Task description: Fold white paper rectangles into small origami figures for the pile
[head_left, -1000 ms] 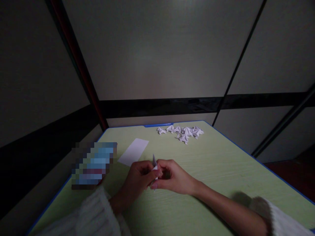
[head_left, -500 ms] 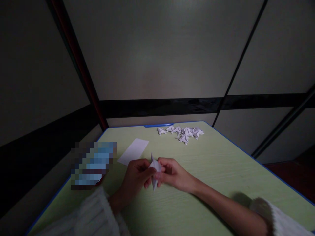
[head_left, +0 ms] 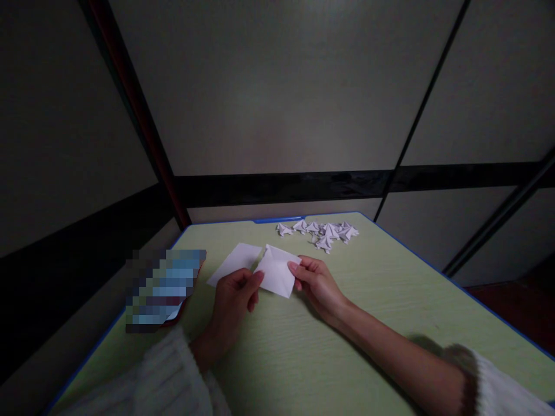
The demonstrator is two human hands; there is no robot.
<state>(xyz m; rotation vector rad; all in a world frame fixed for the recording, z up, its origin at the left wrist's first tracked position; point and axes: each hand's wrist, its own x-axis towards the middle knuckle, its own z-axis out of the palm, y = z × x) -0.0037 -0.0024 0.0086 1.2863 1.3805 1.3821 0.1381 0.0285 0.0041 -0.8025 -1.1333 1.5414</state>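
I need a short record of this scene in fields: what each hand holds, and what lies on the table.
left hand: pinches the near left edge of the creased white paper
right hand: pinches the paper's right edge
paper state: spread open, held just over the green table
flat white sheet: lies on the table, left of the held paper
folded paper figures: small pile at the far edge

Folded pieces [head_left: 323,234] behind paper [head_left: 276,273]
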